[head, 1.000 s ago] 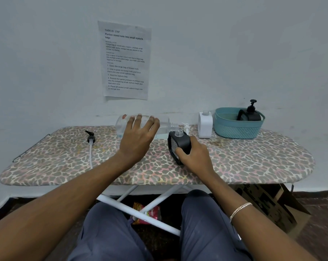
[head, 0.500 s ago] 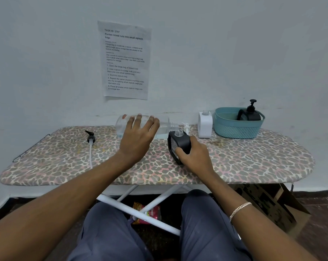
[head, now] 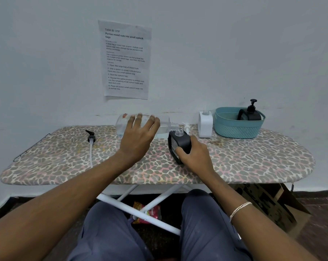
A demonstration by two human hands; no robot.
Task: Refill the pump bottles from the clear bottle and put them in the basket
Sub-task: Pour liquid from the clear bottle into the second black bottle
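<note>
We see the left hand [head: 138, 136] wrapped over the smooth clear plastic bottle [head: 164, 129], which lies sideways. Its threaded neck meets the open mouth of a squarish matte black bottle [head: 180, 143], gripped tilted by the right hand [head: 195, 155] on the leopard-print ironing board [head: 253, 159]. Another black pump bottle [head: 250, 113] stands inside the latticed teal basket [head: 238, 129].

Both forearms [head: 65, 200] are bare. A pale chain bracelet [head: 240, 209] circles the right wrist, lower right. Grey-blue trousers [head: 110, 234] cover both thighs, bottom centre.
</note>
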